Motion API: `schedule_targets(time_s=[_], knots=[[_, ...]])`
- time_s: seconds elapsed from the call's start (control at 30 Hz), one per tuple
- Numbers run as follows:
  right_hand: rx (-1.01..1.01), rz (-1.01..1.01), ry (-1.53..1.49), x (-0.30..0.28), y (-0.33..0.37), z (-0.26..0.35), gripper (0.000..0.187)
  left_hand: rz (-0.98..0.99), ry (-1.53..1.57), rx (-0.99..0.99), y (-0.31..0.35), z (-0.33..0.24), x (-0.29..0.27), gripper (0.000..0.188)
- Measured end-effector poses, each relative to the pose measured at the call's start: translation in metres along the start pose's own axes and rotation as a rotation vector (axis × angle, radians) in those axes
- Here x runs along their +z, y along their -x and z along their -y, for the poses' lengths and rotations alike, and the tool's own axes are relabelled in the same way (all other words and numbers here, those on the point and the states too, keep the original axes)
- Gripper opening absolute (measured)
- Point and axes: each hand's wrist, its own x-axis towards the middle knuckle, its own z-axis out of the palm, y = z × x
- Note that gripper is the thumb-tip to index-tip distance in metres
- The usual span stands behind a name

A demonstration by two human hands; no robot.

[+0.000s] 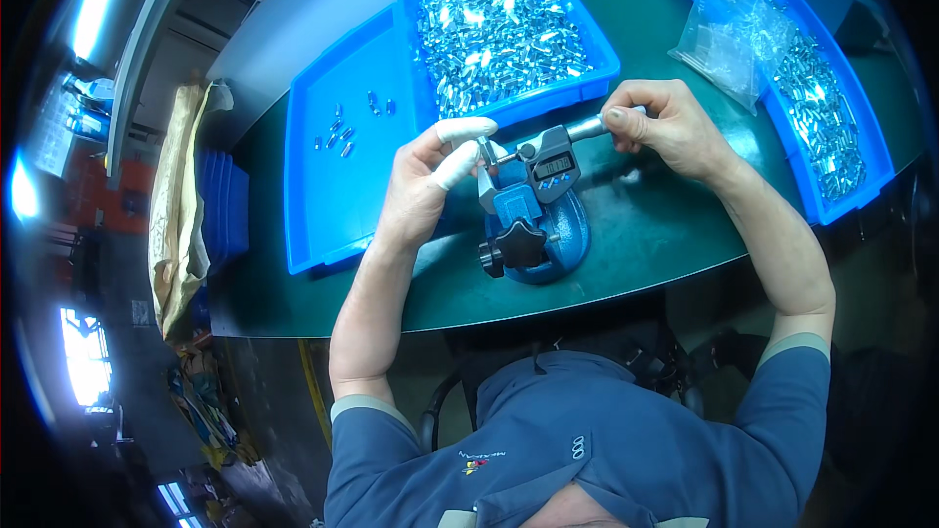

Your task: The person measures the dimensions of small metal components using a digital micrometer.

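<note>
Head view: micrometer (556, 166) sits up in its blue stand (569, 235) on the green counter (440, 298)!
Left hand (416, 186): white-capped fingers, narrow, at the measuring end; can't tell what they grip.
Right hand (675, 132): fingers pinching the micrometer's thimble (590, 127)!

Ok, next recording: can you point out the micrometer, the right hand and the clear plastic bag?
Micrometer (554, 164): head view, on its display housing.
Right hand (669, 125): head view, on the back of the hand.
Clear plastic bag (730, 37): head view, on the middle of its film.
</note>
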Motion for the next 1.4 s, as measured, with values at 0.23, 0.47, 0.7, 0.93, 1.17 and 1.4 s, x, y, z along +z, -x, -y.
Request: schedule_targets(time_s=[0.23, 0.47, 0.7, 0.93, 1.17, 1.4], knots=[[-0.022, 0.003, 0.014, 0.0004, 0.0003, 0.0018, 0.032, 0.003, -0.007, -0.017, 0.0007, -0.0043, 0.0032, 0.022], [-0.050, -0.002, 0.033, -0.0002, 0.0005, 0.0018, 0.027, -0.021, -0.005, -0.044, -0.0001, -0.0058, 0.0050, 0.020], [-0.048, -0.009, 0.022, 0.0009, 0.0003, 0.0019, 0.029, -0.023, -0.003, -0.022, -0.0011, -0.0025, 0.0036, 0.020], [-0.004, -0.015, 0.014, 0.0006, 0.0004, 0.0010, 0.033, -0.020, 0.015, -0.012, -0.0010, -0.0020, 0.0043, 0.020], [0.002, -0.018, 0.004, 0.0007, -0.0001, -0.0013, 0.033, -0.002, 0.013, -0.004, 0.0001, -0.0011, 0.0031, 0.020], [-0.019, -0.026, 0.002, 0.0008, -0.0006, -0.0023, 0.035, -0.032, -0.013, -0.003, -0.0008, 0.0010, 0.0041, 0.026]])
